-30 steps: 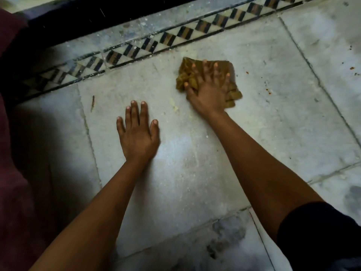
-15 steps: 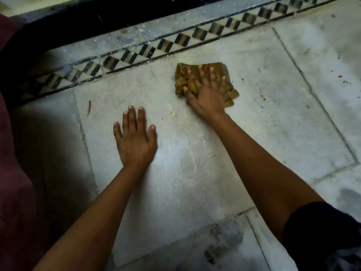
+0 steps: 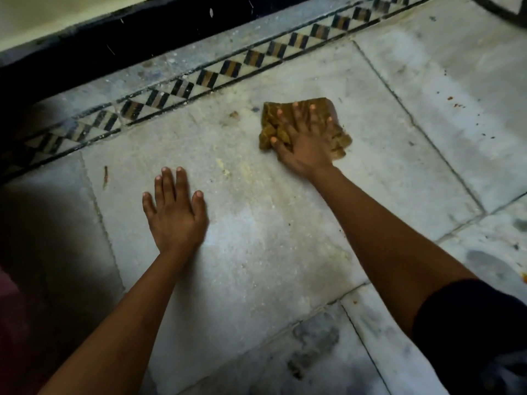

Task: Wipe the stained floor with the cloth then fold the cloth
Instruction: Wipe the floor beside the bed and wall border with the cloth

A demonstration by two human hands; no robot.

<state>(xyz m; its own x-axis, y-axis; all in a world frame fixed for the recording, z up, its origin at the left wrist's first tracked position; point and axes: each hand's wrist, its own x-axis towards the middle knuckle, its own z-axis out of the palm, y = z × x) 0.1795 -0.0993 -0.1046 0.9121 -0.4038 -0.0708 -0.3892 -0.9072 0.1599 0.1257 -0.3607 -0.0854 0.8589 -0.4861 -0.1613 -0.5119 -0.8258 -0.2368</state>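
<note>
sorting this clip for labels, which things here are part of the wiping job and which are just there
Part of the job:
- cloth, crumpled under the right hand
- pale floor slab with yellowish smears
- left hand, flat on the slab

Just there:
- patterned border strip
- black skirting
- orange specks

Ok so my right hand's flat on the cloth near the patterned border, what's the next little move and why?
Probably slide the cloth left under your right hand, toward the brownish smudge just beside it below the patterned border. That mark and the yellowish crumbs nearer your left hand still show on the floor, so wiping looks unfinished and folding seems premature. Your left hand, flat on the floor, can brace you.
</note>
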